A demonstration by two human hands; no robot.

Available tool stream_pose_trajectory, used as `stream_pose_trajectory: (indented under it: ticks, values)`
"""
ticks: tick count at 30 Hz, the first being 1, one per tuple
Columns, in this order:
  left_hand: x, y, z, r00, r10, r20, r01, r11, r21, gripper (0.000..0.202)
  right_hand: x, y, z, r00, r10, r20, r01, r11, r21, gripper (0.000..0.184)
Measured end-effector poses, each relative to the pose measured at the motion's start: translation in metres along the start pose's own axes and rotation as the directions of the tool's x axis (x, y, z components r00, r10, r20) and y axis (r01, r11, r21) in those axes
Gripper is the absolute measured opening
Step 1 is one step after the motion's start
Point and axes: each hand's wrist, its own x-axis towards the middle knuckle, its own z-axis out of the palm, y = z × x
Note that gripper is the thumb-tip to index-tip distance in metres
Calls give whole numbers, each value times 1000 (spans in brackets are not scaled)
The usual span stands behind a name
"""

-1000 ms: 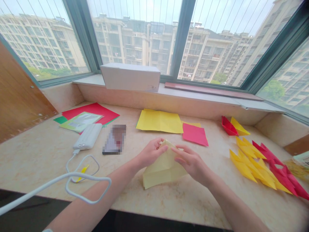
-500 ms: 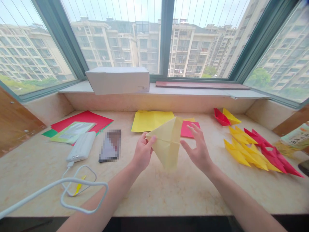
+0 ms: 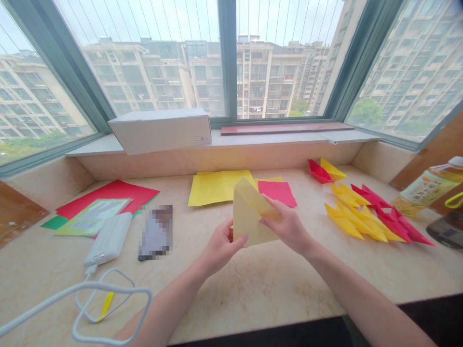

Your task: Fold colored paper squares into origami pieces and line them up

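So, the pale yellow folded paper (image 3: pixel 251 214) is a creased, roughly triangular packet with one flap lifted loose, held up off the tabletop (image 3: pixel 253 289) between the hands. Its tip points up and left toward the window, and its long axis runs from that tip down to the lower edge. The left hand (image 3: pixel 220 246) pinches the lower left corner, its thumb across the front; the right hand (image 3: pixel 287 229) lies over the right side, its fingers (image 3: pixel 269 205) pressing the flap. Just behind lie a red square sheet (image 3: pixel 278 193) and a bright yellow sheet (image 3: pixel 217 187). Folded yellow and red pieces (image 3: pixel 365 214) lie well to the right, and the front edge (image 3: pixel 253 330) runs well below the paper.
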Motion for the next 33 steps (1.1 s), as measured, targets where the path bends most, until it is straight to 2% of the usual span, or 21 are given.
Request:
stream_pose_trajectory:
  ticks: [2, 4, 7, 10, 13, 18, 20, 23, 27, 31, 33]
  values:
    - [1, 0, 2, 998, -47, 38, 46, 999, 27, 39, -1, 3, 1, 999, -40, 31, 43, 994, -101, 53]
    - [2, 0, 3, 998, -68, 1, 68, 996, 57, 40, -2, 4, 4, 996, -70, 47, 77, 982, -171, 53]
    - [3, -1, 3, 995, -43, -87, 49, 996, 79, 39, -4, 4, 9, 994, -108, 32, 113, 964, -240, 56]
    - [3, -1, 4, 995, -6, -95, 13, 997, 76, 38, -4, 3, 10, 990, -137, 22, 137, 944, -300, 55]
    - [1, 1, 6, 995, -22, -95, 26, 998, 51, 40, -4, 2, 10, 984, -173, 36, 176, 937, -302, 48]
    - [2, 1, 7, 986, -95, -135, 102, 994, 45, 47, -7, 0, 14, 967, -252, -20, 237, 931, -276, 24]
    - [3, -1, 5, 988, -60, -145, 73, 994, 83, 46, -9, -2, 16, 974, -229, 0, 221, 943, -248, 22]
    - [5, -3, 3, 989, 26, -146, -6, 991, 135, 43, -11, -5, 18, 992, -125, -3, 122, 970, -210, 25]
    - [5, -5, 5, 988, -44, -149, 55, 996, 69, 46, -14, -6, 21, 993, -65, -100, 43, 977, -209, 26]
    - [5, -8, 5, 978, -43, -207, 62, 994, 89, 40, -18, -9, 27, 979, -150, -135, 116, 965, -237, 3]
    - [6, -9, 3, 971, -16, -240, 43, 993, 108, 37, -19, -13, 29, 969, -217, -121, 182, 952, -246, 4]
